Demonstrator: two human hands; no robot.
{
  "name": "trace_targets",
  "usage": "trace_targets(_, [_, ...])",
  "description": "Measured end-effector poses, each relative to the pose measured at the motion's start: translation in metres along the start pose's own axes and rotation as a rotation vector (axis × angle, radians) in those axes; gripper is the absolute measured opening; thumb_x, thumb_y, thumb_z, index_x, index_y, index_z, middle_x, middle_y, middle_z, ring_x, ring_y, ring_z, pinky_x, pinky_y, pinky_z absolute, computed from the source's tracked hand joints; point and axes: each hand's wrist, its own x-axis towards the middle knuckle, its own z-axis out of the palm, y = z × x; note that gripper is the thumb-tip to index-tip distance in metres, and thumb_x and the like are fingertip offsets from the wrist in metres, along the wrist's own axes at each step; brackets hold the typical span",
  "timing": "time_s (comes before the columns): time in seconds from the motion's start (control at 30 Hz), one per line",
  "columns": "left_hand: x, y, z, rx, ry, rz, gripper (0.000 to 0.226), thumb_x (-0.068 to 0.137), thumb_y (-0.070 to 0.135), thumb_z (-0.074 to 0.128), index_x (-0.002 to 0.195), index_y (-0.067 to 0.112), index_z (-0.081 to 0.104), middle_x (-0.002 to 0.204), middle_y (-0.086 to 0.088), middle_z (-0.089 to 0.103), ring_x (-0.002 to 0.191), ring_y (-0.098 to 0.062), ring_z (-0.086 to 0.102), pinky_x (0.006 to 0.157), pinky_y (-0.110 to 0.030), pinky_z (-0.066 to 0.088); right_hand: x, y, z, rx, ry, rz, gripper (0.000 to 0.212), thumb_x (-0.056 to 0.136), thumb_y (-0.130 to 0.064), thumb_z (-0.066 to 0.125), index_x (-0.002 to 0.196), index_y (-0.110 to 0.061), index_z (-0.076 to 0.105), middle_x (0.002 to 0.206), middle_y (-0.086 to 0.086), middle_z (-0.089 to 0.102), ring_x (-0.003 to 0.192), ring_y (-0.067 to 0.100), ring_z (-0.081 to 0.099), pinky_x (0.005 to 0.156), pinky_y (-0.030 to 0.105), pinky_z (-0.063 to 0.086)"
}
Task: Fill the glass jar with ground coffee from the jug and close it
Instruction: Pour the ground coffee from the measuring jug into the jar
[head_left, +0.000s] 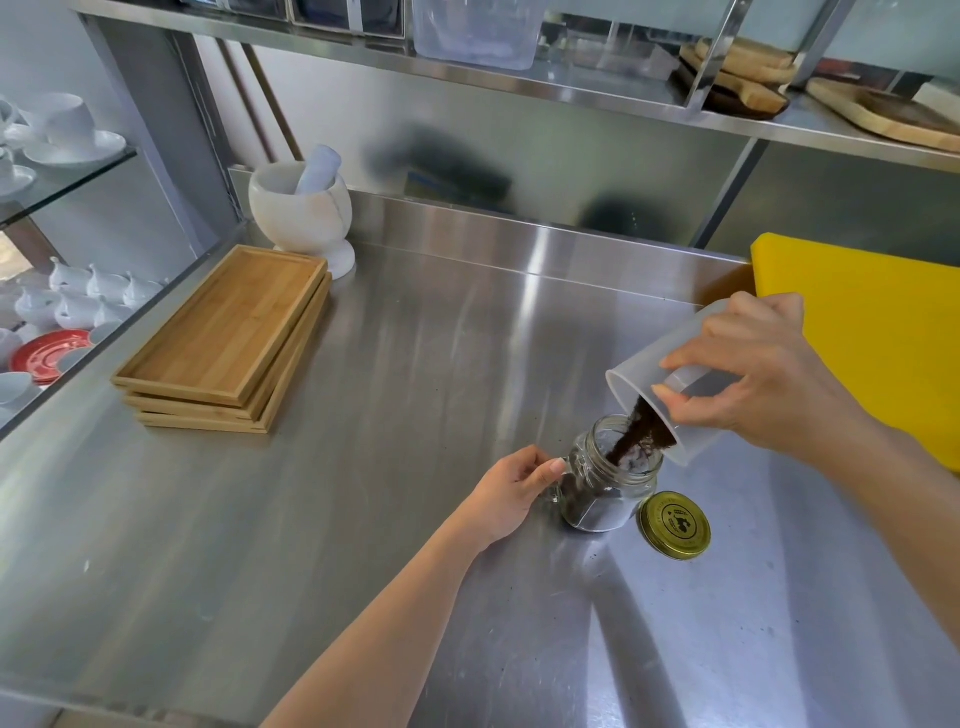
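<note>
A clear glass jar (605, 493) with a side handle stands upright on the steel counter, its mouth uncovered. My left hand (511, 491) grips the jar's handle. My right hand (763, 384) holds a translucent plastic jug (636, 376) tipped over the jar's mouth. Dark ground coffee (641, 434) streams from the jug's lip into the jar, which is partly filled. The gold metal lid (674, 525) lies flat on the counter, just right of the jar.
A stack of wooden trays (223, 338) lies at the left, with a white mortar and pestle (301, 208) behind it. A yellow cutting board (872, 332) sits at the right. Cups fill glass shelves (78, 171) at far left. A steel shelf (519, 88) runs overhead.
</note>
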Motion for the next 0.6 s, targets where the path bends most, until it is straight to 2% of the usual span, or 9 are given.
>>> trace_targets(0.2, [-0.0005,0.0011,-0.0002,-0.008,-0.012,-0.003,0.04,0.073,0.066,0.051,0.069,0.026,0.051,0.067,0.006,0.047,0.064,-0.011,0.04,0.067,-0.032,0.036,0.0002,0.0016,-0.001,-0.019,-0.001,-0.018,0.022,0.064,-0.028,0.068,0.067,-0.007,0.066,0.063,0.004,0.051,0.07,0.023,0.041,0.068,0.033,0.02])
trace_targets(0.37, [-0.0011,0.0024,0.0002,-0.042,-0.024,-0.005,0.044,0.076,0.061,0.053,0.075,0.017,0.052,0.072,-0.003,0.046,0.068,-0.017,0.04,0.07,-0.035,0.036,-0.0004,0.0017,-0.002,-0.008,0.015,-0.028,0.024,0.067,-0.031,0.066,0.068,-0.008,0.066,0.069,-0.005,0.04,0.072,0.019,0.037,0.068,0.033,0.02])
trace_targets(0.5, [-0.0013,0.0032,0.0001,-0.028,-0.032,-0.009,0.038,0.077,0.06,0.052,0.071,0.022,0.051,0.073,-0.004,0.045,0.069,-0.017,0.04,0.071,-0.036,0.036,-0.0001,0.0017,-0.0025,0.013,0.022,-0.034,0.035,0.073,-0.041,0.053,0.07,-0.009,0.066,0.071,-0.006,0.037,0.074,0.015,0.034,0.069,0.034,0.02])
trace_targets(0.6, [-0.0012,0.0036,0.0,-0.045,-0.03,-0.011,0.039,0.076,0.061,0.052,0.071,0.022,0.051,0.074,-0.006,0.045,0.07,-0.017,0.04,0.072,-0.036,0.036,0.0013,0.0017,-0.0029,0.011,0.025,-0.027,0.031,0.072,-0.038,0.059,0.069,-0.008,0.066,0.071,-0.006,0.038,0.074,0.011,0.03,0.068,0.034,0.02])
